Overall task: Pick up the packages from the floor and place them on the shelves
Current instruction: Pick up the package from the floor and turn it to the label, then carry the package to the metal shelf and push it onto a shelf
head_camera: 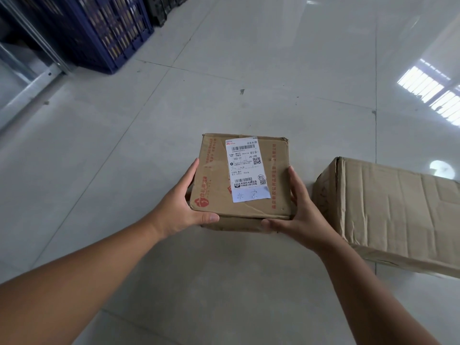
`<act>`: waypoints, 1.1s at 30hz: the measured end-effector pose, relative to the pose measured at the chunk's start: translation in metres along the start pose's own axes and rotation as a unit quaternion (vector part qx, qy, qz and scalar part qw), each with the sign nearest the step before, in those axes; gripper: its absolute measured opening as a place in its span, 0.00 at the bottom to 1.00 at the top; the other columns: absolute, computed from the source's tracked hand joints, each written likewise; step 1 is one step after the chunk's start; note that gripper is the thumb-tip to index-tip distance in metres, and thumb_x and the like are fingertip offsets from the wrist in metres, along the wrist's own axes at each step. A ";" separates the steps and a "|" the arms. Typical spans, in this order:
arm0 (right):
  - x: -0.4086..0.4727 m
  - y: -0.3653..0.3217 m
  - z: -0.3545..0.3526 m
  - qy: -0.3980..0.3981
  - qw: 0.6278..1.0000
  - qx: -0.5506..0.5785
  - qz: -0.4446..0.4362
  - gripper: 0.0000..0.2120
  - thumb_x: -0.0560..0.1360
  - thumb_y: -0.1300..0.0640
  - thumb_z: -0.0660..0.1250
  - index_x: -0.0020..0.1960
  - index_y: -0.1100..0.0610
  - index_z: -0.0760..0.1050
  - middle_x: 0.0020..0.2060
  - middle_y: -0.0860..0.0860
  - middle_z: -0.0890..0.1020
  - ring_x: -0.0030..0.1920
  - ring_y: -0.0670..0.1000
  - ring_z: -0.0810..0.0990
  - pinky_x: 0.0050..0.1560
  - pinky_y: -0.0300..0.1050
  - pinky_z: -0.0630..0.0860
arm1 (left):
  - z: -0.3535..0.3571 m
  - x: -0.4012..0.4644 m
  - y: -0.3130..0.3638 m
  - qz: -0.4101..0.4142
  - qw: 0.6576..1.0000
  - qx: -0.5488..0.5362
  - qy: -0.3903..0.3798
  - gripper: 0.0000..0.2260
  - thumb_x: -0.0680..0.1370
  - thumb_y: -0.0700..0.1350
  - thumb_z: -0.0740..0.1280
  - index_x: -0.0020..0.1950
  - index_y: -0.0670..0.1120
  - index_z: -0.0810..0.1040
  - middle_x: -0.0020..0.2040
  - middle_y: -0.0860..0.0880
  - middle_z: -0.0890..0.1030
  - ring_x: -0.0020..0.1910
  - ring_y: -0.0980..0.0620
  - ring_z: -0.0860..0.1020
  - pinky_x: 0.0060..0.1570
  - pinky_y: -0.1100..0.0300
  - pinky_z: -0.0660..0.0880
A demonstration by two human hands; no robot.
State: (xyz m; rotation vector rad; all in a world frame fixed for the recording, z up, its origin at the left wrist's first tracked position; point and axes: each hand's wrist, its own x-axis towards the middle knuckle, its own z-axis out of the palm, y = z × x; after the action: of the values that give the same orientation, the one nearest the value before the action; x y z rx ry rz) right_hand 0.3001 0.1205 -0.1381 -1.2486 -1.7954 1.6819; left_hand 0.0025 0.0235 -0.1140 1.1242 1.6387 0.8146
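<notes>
A small brown cardboard package [219, 180] with red print and a white shipping label on top is in the middle of the view, over the pale tiled floor. My left hand [183, 207] grips its left side, thumb on the near edge. My right hand [296, 210] grips its right side in the same way. A larger, creased cardboard package [390, 210] lies on the floor just to the right, close to my right hand.
A dark blue slotted plastic crate [104, 31] stands at the upper left, with a black crate [164, 8] behind it. A metal shelf frame [37, 58] runs along the far left edge. Glossy floor tiles [273, 58] stretch beyond the packages.
</notes>
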 end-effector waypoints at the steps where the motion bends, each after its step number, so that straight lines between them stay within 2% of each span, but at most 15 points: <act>1: 0.000 -0.002 -0.001 0.003 1.000 0.004 -0.001 0.65 0.67 0.61 0.85 0.85 0.37 0.43 0.70 0.23 0.61 0.82 0.43 0.62 0.59 0.32 0.79 | -0.001 0.000 0.001 0.001 1.000 -0.002 0.002 0.61 0.67 0.38 0.85 0.87 0.60 0.48 0.71 0.72 0.72 0.67 0.77 0.74 0.67 0.70 0.74; 3: 0.001 -0.008 -0.003 0.011 1.000 0.008 -0.006 0.64 0.67 0.62 0.85 0.85 0.40 0.44 0.68 0.18 0.61 0.81 0.39 0.62 0.61 0.27 0.75 | -0.003 0.001 0.005 0.009 1.000 -0.004 -0.001 0.61 0.66 0.39 0.85 0.87 0.60 0.49 0.71 0.74 0.74 0.70 0.72 0.74 0.69 0.67 0.74; 5: 0.002 -0.017 -0.006 0.014 1.000 0.007 -0.017 0.64 0.66 0.58 0.86 0.85 0.41 0.45 0.63 0.11 0.63 0.78 0.32 0.63 0.65 0.25 0.70 | -0.006 0.002 0.013 0.021 1.000 -0.004 0.002 0.62 0.64 0.41 0.86 0.87 0.59 0.50 0.70 0.75 0.75 0.70 0.71 0.75 0.67 0.69 0.75; 7: 0.001 -0.030 -0.010 0.013 0.999 -0.003 -0.031 0.66 0.62 0.49 0.88 0.85 0.40 0.46 0.63 0.09 0.63 0.78 0.31 0.62 0.74 0.35 0.67 | -0.011 -0.001 0.025 0.030 0.999 -0.013 0.013 0.63 0.63 0.44 0.87 0.87 0.58 0.49 0.74 0.70 0.73 0.70 0.71 0.75 0.67 0.69 0.75; 10: -0.005 -0.060 -0.015 0.006 0.999 -0.008 -0.047 0.67 0.58 0.37 0.85 0.84 0.36 0.46 0.69 0.13 0.63 0.81 0.37 0.62 0.81 0.53 0.66 | -0.022 -0.011 0.051 0.043 0.998 -0.024 0.026 0.63 0.62 0.50 0.87 0.87 0.58 0.49 0.81 0.60 0.69 0.72 0.70 0.74 0.67 0.69 0.74; 13: -0.015 -0.097 -0.022 0.004 0.998 -0.020 -0.059 0.66 0.56 0.32 0.84 0.83 0.32 0.47 0.68 0.12 0.62 0.81 0.36 0.62 0.81 0.55 0.66 | -0.034 -0.025 0.081 0.038 0.999 -0.021 0.027 0.64 0.61 0.51 0.88 0.87 0.59 0.49 0.81 0.60 0.69 0.71 0.69 0.75 0.66 0.68 0.76; 16: -0.028 -0.137 -0.034 -0.003 0.997 -0.032 -0.070 0.59 0.57 0.30 0.83 0.76 0.23 0.48 0.68 0.12 0.61 0.81 0.37 0.62 0.81 0.57 0.67 | -0.042 -0.041 0.123 0.036 0.998 -0.029 0.030 0.63 0.63 0.45 0.87 0.87 0.58 0.49 0.80 0.59 0.70 0.66 0.71 0.78 0.60 0.70 0.78; 18: -0.037 -0.167 -0.046 -0.002 0.997 -0.032 -0.071 0.58 0.56 0.27 0.81 0.75 0.22 0.48 0.70 0.13 0.62 0.82 0.41 0.62 0.80 0.55 0.68 | -0.048 -0.051 0.156 0.038 0.998 -0.031 0.035 0.62 0.63 0.45 0.84 0.87 0.56 0.49 0.81 0.58 0.70 0.65 0.72 0.79 0.59 0.70 0.78; 20: -0.047 -0.200 -0.058 0.004 0.997 -0.025 -0.072 0.58 0.57 0.27 0.81 0.76 0.24 0.48 0.72 0.16 0.62 0.82 0.41 0.62 0.78 0.49 0.70 | -0.055 -0.061 0.192 0.041 0.998 -0.034 0.037 0.61 0.63 0.45 0.83 0.87 0.56 0.49 0.81 0.57 0.69 0.67 0.70 0.78 0.61 0.67 0.79; 22: -0.059 -0.237 -0.071 0.004 0.997 -0.024 -0.080 0.58 0.59 0.30 0.81 0.78 0.28 0.48 0.76 0.23 0.62 0.82 0.39 0.62 0.71 0.38 0.75 | -0.062 -0.073 0.227 0.044 0.997 -0.039 0.045 0.61 0.63 0.45 0.83 0.87 0.56 0.50 0.82 0.57 0.69 0.70 0.68 0.77 0.65 0.63 0.79; 24: -0.070 -0.273 -0.085 -0.002 0.996 -0.013 -0.087 0.59 0.63 0.40 0.83 0.82 0.36 0.48 0.77 0.30 0.62 0.78 0.33 0.64 0.60 0.31 0.79 | -0.070 -0.087 0.264 0.042 0.997 -0.040 0.053 0.61 0.63 0.47 0.83 0.87 0.58 0.50 0.81 0.58 0.69 0.71 0.68 0.76 0.68 0.61 0.78; 25: -0.074 -0.292 -0.093 -0.008 0.996 -0.008 -0.087 0.60 0.64 0.46 0.83 0.83 0.39 0.47 0.76 0.30 0.62 0.76 0.30 0.65 0.57 0.31 0.80 | -0.074 -0.094 0.283 0.041 0.997 -0.040 0.058 0.60 0.63 0.48 0.83 0.87 0.59 0.50 0.80 0.59 0.70 0.71 0.68 0.75 0.68 0.61 0.78; 26: -0.079 -0.312 -0.100 -0.014 0.996 -0.009 -0.086 0.61 0.64 0.47 0.83 0.83 0.39 0.46 0.76 0.30 0.62 0.76 0.29 0.66 0.56 0.32 0.81 | -0.079 -0.102 0.300 0.038 0.996 -0.039 0.064 0.60 0.63 0.48 0.83 0.86 0.59 0.50 0.80 0.60 0.70 0.71 0.68 0.75 0.69 0.60 0.77; 30: -0.092 -0.390 -0.124 -0.045 0.995 -0.027 -0.085 0.59 0.60 0.31 0.82 0.79 0.29 0.47 0.75 0.22 0.63 0.82 0.39 0.62 0.58 0.41 0.83 | -0.099 -0.132 0.368 0.026 0.995 -0.033 0.093 0.62 0.63 0.50 0.87 0.86 0.61 0.49 0.78 0.65 0.71 0.74 0.64 0.74 0.73 0.53 0.76; 33: -0.098 -0.443 -0.140 -0.072 0.991 -0.036 -0.105 0.59 0.61 0.31 0.81 0.79 0.30 0.46 0.71 0.16 0.63 0.80 0.34 0.63 0.58 0.41 0.83 | -0.114 -0.154 0.419 0.018 0.992 -0.030 0.118 0.62 0.61 0.55 0.85 0.86 0.64 0.50 0.78 0.66 0.72 0.74 0.62 0.75 0.73 0.50 0.77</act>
State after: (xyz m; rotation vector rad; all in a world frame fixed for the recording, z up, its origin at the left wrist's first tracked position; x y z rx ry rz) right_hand 0.3098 0.1752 0.3331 -0.9474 -2.0096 1.6371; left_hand 0.0390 0.0268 0.3448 1.0485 1.7794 1.0454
